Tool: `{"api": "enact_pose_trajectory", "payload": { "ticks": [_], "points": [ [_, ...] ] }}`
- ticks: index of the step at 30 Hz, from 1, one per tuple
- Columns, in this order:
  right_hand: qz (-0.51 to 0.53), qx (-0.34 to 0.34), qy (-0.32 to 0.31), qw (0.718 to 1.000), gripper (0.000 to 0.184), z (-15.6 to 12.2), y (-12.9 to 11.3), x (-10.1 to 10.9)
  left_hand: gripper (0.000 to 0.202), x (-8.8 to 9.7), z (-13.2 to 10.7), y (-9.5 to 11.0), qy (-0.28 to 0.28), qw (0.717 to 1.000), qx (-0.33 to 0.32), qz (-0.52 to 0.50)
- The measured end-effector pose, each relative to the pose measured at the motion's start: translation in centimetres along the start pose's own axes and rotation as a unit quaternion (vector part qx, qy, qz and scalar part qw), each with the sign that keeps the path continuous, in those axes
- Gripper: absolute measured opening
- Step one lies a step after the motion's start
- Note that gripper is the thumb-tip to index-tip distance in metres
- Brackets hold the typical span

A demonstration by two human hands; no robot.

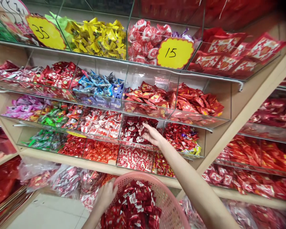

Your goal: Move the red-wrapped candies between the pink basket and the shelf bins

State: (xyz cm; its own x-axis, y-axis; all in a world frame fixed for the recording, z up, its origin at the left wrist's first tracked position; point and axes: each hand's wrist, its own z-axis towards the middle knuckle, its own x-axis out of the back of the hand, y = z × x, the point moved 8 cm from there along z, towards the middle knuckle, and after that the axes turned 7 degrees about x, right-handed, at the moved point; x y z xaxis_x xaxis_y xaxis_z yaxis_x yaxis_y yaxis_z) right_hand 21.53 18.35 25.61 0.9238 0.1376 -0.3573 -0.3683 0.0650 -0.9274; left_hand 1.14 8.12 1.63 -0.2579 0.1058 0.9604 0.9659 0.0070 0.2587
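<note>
A pink plastic basket [168, 194] stands low in front of me, with many dark red wrapped candies [138, 203] heaped inside. My left hand [107, 193] is closed over the basket's left rim. Reaching forward to the shelf, my right hand [151, 134] is at a clear bin [135, 142] of dark red candies with white print. Its thumb and fingers are bent together around a dark red candy packet [144, 122], partly hidden by the fingers. The packets in the bin look like those in the basket.
Clear dividers split the tilted shelves into bins, with red candies [193, 101] and yellow candies [98, 38] above. Yellow price tags [175, 53] hang on the top row. Plastic bags of candy [66, 179] lie on the floor under the wooden shelf edge [95, 165].
</note>
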Motion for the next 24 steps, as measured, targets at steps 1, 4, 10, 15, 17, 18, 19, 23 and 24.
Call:
{"api": "enact_pose_trajectory", "payload": {
  "ticks": [1,4,10,15,17,18,19,23,24],
  "points": [
    [0.037,-0.024,0.002,0.999,0.018,-0.3,0.1,0.1,0.042,0.0,0.0,0.0,0.001,1.0,0.0,0.0],
    [0.103,-0.05,-0.005,0.993,0.011,-0.6,-0.3,-0.2,0.044,-0.1,0.0,-0.1,0.006,1.0,0.001,0.002],
    [-0.033,-0.049,0.03,0.998,0.012,0.5,0.6,-1.7,0.046,0.0,-0.1,0.0,-0.011,1.0,0.008,0.015],
    [-0.268,-0.008,0.039,0.963,0.012,2.5,2.3,-4.2,0.047,0.3,-0.1,0.2,-0.009,1.0,0.002,0.015],
    [-0.297,-0.02,0.036,0.954,0.014,3.0,3.2,-5.1,0.046,0.4,-0.2,0.1,-0.01,1.0,0.007,0.015],
    [-0.303,-0.029,0.035,0.952,0.015,3.2,3.6,-5.5,0.046,0.3,-0.2,0.0,-0.009,1.0,0.008,0.016],
    [-0.315,-0.034,0.037,0.948,0.016,3.4,3.9,-5.7,0.046,0.3,-0.2,0.0,-0.008,1.0,0.009,0.016],
    [-0.361,-0.017,0.052,0.931,0.018,3.6,4.1,-6.5,0.046,0.2,-0.1,-0.1,0.002,1.0,0.003,0.018],
    [-0.362,-0.009,0.051,0.931,0.018,3.5,4.2,-6.7,0.046,0.2,-0.1,-0.1,0.004,1.0,0.002,0.016]
  ]
}}
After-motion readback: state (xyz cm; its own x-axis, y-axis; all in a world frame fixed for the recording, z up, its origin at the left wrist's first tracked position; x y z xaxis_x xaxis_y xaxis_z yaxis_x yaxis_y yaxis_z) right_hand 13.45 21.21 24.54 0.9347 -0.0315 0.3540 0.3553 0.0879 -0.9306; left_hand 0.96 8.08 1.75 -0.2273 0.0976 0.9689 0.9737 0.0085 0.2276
